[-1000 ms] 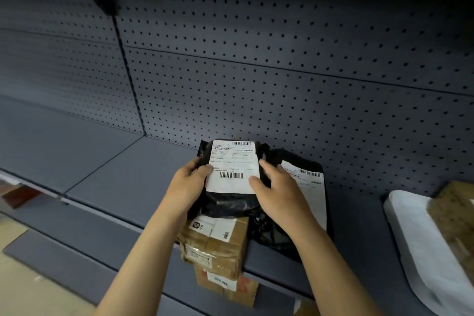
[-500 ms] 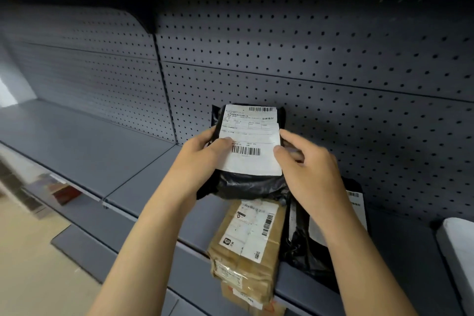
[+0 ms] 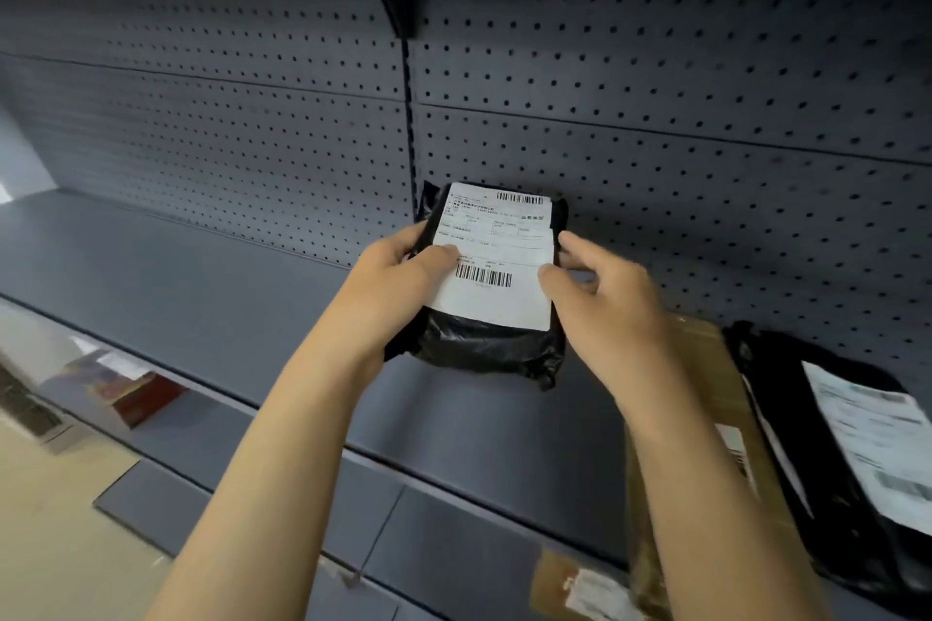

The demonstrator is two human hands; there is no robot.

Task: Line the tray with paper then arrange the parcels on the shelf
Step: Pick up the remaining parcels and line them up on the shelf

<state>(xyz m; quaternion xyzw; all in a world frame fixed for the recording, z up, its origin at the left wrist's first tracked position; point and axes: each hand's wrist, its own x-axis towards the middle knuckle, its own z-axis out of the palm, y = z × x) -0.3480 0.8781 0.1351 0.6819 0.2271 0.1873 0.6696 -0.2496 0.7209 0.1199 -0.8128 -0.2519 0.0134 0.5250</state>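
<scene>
Both hands, the left hand and right hand, grip the black parcel standing on the shelf at twelve o'clock, and I think it could tip forward if they let go early.

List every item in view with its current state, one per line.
black parcel: held with its lower edge at the shelf, label facing the camera
left hand: gripping the parcel's left side
right hand: gripping its right side
cardboard box: lying on the shelf, right of the hands
second black parcel: lying beside the box, label up
shelf: bare to the left
red box: on the lower shelf
</scene>
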